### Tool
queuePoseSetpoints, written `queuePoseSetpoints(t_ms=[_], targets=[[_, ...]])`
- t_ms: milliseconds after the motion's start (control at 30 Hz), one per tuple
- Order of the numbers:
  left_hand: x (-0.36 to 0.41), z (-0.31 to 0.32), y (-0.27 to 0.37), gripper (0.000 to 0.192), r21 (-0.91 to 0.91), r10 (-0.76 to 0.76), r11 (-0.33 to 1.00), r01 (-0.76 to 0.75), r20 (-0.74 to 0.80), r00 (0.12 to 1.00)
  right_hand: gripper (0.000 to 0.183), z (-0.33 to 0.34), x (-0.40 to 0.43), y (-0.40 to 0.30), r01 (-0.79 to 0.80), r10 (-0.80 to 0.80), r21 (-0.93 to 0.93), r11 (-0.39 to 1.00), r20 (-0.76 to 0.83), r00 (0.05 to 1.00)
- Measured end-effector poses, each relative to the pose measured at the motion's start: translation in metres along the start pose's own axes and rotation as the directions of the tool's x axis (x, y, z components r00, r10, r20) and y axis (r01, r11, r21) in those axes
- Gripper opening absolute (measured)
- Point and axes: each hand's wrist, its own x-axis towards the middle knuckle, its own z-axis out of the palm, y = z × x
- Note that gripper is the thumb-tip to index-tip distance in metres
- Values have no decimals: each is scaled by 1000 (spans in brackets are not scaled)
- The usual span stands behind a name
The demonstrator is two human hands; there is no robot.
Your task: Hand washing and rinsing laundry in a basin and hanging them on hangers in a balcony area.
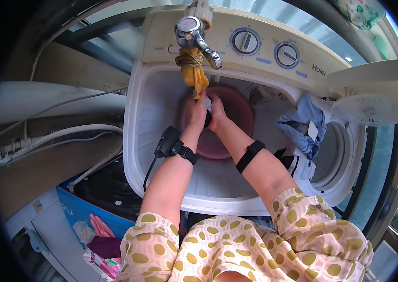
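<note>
My left hand (195, 113) and my right hand (218, 113) are close together, gripping a small black-and-grey item (207, 112), which looks like fabric; the fingers hide much of it. Just above my fingertips hangs a yellow cloth (194, 74), tied with cord around the outlet of a chrome tap (189, 31). Beneath both hands is a round reddish-pink basin (243, 109). It sits inside the white wash tub (163, 148) of a Haier washing machine. Whether water is running from the cloth cannot be made out.
Blue clothing (303, 123) and a white striped garment (303, 167) lie on the machine's right side, beside the round spin-drum opening (331, 155). A raised lid (378, 75) stands at right. Two dials (245, 41) are on the panel. Hoses (68, 132) run along the left; a blue box (79, 215) stands below.
</note>
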Motion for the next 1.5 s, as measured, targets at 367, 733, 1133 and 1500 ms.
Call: queuePoseSetpoints(t_ms=[367,733,1133,1500], targets=[[7,-27,-11,27,39,-30,999,23,208,978,28,-24,12,0,239,-248,-87,967,-98,964],[-3,-42,12,24,-61,-48,997,45,-50,998,25,-13,-9,-12,447,-498,-469,762,18,867],[7,-56,56,40,-485,-370,812,324,1,929,50,-40,2,-3,307,-593,-879,366,34,804],[15,-75,54,42,-382,-201,905,185,-1,980,55,-35,-23,-12,-15,-315,-901,-434,136,939]])
